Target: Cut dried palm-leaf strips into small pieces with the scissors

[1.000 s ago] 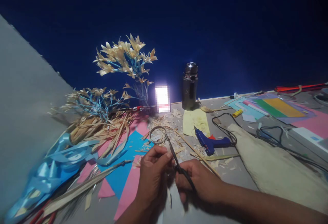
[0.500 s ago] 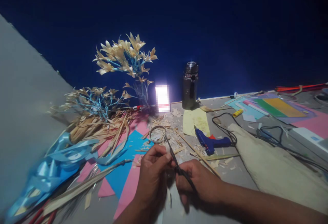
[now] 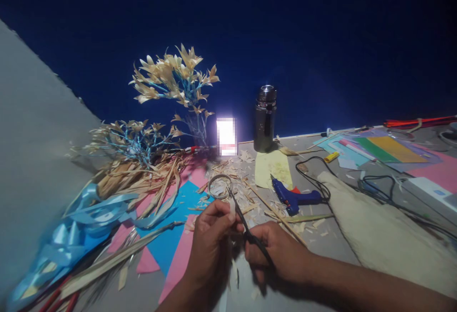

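Note:
My right hand (image 3: 276, 252) grips black scissors (image 3: 246, 229) by the handles, blades pointing up and left. Close beside it, my left hand (image 3: 212, 240) pinches a small pale strip of dried leaf at the blades; the piece is mostly hidden by my fingers. Both hands hover low over the grey table (image 3: 332, 250), above pink and blue paper sheets (image 3: 171, 245). Pale shavings (image 3: 243, 193) litter the table just beyond the hands, around a roll of clear tape (image 3: 218, 187).
A blue glue gun (image 3: 293, 198) with black cord lies right of centre. A steel flask (image 3: 264, 119) stands at the back. Dried-leaf sprigs on blue stems (image 3: 174, 83), light blue ribbon (image 3: 78, 221), long leaf strips (image 3: 107, 264), coloured paper (image 3: 385, 150) and a beige cloth (image 3: 378, 236) surround the hands.
Almost nothing has changed; both hands and the scissors have shifted very slightly upward, keeping the same grip.

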Motion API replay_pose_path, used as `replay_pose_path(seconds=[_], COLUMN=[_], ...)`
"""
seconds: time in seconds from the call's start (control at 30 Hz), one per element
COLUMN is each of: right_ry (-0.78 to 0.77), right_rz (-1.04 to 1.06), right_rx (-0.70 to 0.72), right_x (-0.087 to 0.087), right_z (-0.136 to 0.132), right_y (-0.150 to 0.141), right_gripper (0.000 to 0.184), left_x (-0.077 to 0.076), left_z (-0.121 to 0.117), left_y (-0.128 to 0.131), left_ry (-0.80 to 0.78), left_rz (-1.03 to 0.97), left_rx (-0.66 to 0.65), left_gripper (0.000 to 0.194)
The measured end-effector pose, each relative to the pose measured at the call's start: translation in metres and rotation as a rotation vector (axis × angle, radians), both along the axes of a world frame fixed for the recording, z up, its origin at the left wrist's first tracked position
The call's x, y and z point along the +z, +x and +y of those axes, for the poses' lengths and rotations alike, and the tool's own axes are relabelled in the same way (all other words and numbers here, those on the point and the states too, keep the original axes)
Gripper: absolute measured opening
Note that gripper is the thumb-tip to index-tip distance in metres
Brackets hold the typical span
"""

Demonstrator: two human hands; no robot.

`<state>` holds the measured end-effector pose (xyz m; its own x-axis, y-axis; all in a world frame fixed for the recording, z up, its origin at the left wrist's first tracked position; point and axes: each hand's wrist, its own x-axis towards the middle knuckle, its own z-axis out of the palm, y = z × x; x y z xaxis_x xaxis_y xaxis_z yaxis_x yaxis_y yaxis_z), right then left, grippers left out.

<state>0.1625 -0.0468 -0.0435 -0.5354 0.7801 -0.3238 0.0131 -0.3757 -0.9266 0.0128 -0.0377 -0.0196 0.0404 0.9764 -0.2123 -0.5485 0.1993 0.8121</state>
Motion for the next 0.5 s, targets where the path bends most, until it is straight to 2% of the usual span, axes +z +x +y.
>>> replay_pose_path(seconds=[0.27,0.5], right_ry=[-0.024,-0.049], right_rz=[-0.004,0.031], right_rx=[0.001,-0.016], right_x=[0.0001,0.0025], right_z=[-0.0009,-0.0016], right_y=[-0.0009,-0.0026], right_gripper=[0.028,0.026], left_x=[0.0037,-0.0001], left_z=[-0.0009,-0.0018], left_y=[0.0028,0.0024], left_ry=[-0.003,0.013], left_rz=[0.022,0.03], left_rx=[0.003,-0.022], left_gripper=[0.02,0.02])
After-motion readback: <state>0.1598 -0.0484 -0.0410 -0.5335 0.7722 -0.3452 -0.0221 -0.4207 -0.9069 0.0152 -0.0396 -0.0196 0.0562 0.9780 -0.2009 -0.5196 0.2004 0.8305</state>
